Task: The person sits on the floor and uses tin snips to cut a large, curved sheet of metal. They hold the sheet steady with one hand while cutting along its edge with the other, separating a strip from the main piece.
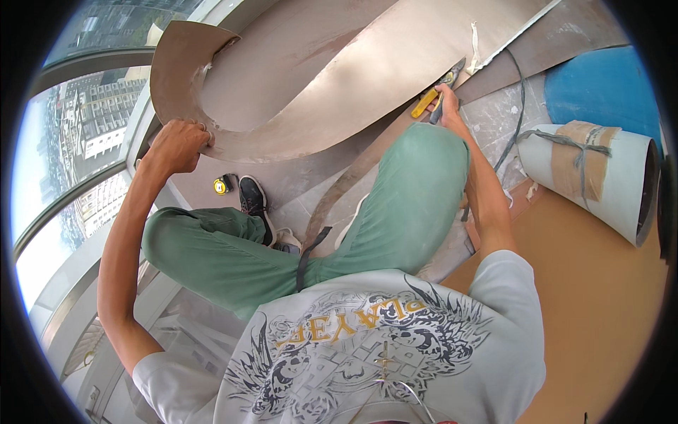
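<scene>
A seated person [381,332] holds a curved brown sheet [332,92] and cutters [425,102].
Past a tape measure [223,185], the left hand [181,145] clamps its fingers on the sheet's near edge; beyond, the right hand [445,106] wraps its fingers around the cutters by that edge.

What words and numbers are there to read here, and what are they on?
Grey T-shirt: a line of big yellow lettering, which I won't copy out.
Tape measure: the marking on its yellow face is too small to read.
Brown wrap around the white roll: any marks are too blurred.
</scene>
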A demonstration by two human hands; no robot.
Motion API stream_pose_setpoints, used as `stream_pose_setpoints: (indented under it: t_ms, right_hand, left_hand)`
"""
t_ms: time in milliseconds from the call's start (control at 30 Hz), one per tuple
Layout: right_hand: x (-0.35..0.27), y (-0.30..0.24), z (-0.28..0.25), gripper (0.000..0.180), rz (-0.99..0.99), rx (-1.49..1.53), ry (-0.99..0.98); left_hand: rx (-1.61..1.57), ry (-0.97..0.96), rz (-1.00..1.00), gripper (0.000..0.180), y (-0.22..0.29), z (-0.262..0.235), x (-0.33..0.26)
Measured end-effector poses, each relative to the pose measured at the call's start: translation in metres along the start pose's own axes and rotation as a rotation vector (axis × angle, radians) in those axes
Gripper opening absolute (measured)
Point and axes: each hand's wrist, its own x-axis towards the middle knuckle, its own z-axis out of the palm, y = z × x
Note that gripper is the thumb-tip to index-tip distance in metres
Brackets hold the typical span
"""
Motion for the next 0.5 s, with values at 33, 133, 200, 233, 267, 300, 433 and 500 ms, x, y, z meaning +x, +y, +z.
stream_pose_setpoints:
  t_ms: [33, 133, 200, 233, 267, 300, 433, 500]
  right_hand:
    - [0.0, 0.0, 0.0, 0.037, 0.001, 0.005, 0.004]
    - [0.003, 0.001, -0.002, 0.037, 0.04, 0.005, -0.034]
    - [0.002, 0.001, -0.002, 0.037, 0.081, -0.021, -0.069]
    - [0.0, 0.001, 0.001, 0.037, 0.06, -0.017, -0.078]
    - [-0.003, 0.0, 0.004, 0.037, 0.042, -0.013, -0.089]
    - [0.0, 0.001, 0.001, 0.037, 0.018, -0.01, -0.09]
    - [-0.002, 0.001, -0.004, 0.03, 0.01, 0.025, -0.078]
    - [-0.001, 0.003, -0.001, 0.031, 0.008, 0.041, -0.113]
  left_hand:
    - [0.021, 0.034, 0.006, 0.036, 0.001, -0.002, -0.002]
    - [0.035, 0.007, -0.035, 0.037, 0.003, -0.006, -0.005]
    - [0.019, -0.004, -0.069, 0.035, 0.004, -0.005, -0.006]
    - [0.015, 0.005, -0.075, 0.034, 0.003, -0.001, -0.008]
    - [0.011, 0.012, -0.082, 0.033, 0.003, 0.002, -0.01]
    - [-0.001, 0.008, -0.093, 0.034, 0.004, 0.001, -0.009]
    - [-0.005, -0.014, -0.126, 0.039, 0.008, -0.002, 0.0]
    - [-0.005, -0.017, -0.145, 0.04, 0.01, -0.005, -0.001]
